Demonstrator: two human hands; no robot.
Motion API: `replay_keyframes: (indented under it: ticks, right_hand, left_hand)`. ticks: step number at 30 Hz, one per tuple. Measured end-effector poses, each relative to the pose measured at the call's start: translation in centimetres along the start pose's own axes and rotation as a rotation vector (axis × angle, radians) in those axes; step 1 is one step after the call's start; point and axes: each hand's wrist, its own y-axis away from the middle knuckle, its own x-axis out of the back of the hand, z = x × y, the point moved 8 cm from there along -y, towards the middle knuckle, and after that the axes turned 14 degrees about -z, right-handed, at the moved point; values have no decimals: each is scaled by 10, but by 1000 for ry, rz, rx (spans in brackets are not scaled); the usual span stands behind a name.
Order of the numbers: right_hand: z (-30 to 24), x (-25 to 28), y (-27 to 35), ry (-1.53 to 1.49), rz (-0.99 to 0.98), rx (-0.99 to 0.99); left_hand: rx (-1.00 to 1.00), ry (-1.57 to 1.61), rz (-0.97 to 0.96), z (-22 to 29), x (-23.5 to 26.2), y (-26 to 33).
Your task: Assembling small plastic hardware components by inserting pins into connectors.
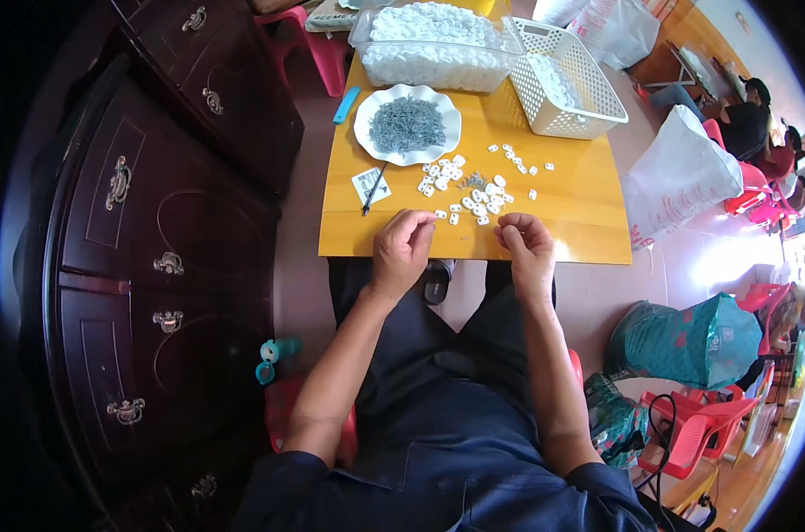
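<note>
My left hand (402, 253) is at the front edge of the table, thumb and forefinger pressed together. A small white two-holed plastic piece (441, 215) shows right at its fingertips; whether it is gripped or lies on the table I cannot tell. My right hand (530, 253) is pinched too, and what its fingers hold, if anything, is too small to name. Just beyond both hands lies a loose group of white oval and oblong pieces (480, 210) around a little heap of grey pins (473, 181). A scalloped white plate (363, 133) bears a mound of thin grey pins (407, 124).
A clear tub (433, 75) heaped with white pieces and a white perforated basket (589, 124) stand at the table's (349, 235) far side. A dark pen (373, 195) touches the plate and crosses a printed card (364, 182). Dark cabinets (181, 239) line the left; sacks (686, 177) stand right.
</note>
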Motion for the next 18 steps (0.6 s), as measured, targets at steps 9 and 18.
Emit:
replay_keyframes:
  ticks: [9,18]
  right_hand:
    - [-33,-8,-1,650,-18,81]
    - [-37,-20,-24,927,-63,174]
  left_hand:
    - [-68,-316,-205,24,-35,-9]
    - [-13,-493,-406,21,-60,-25]
